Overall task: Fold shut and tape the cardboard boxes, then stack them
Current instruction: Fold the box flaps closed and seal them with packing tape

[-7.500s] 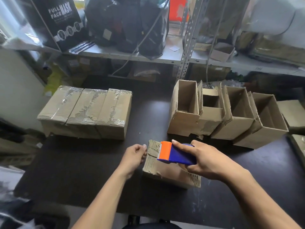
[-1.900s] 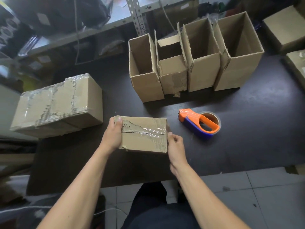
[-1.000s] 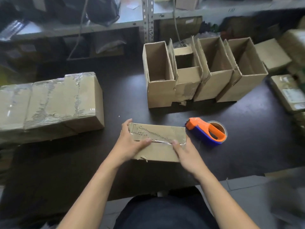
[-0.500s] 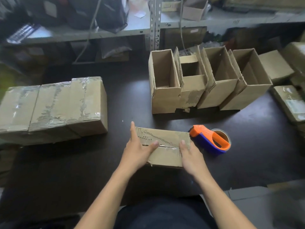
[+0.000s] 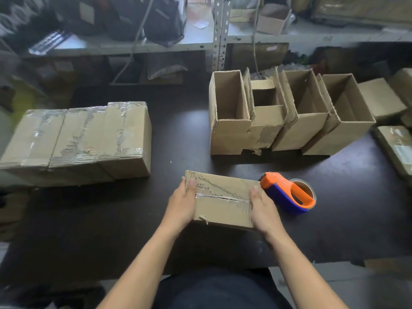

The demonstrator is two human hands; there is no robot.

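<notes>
A small taped cardboard box (image 5: 223,199) sits near the front of the dark table (image 5: 178,134), with clear tape along its top seam. My left hand (image 5: 181,202) grips its left end, thumb on top. At the right end my right hand (image 5: 262,208) grips the box the same way. Just right of the box lies an orange and blue tape dispenser (image 5: 287,195). A row of sealed, taped boxes (image 5: 78,139) stands at the left. Several open boxes (image 5: 287,112) stand in a row at the back right.
A metal shelf rack (image 5: 220,30) with bags and a small box runs behind the table. More flat and closed cardboard boxes (image 5: 394,146) lie at the far right edge. The table's front edge is close to my body, with tiled floor to the right.
Both hands have slid from the top of the small box to its two ends. The box sits a little more square to me. The tape dispenser has not moved.
</notes>
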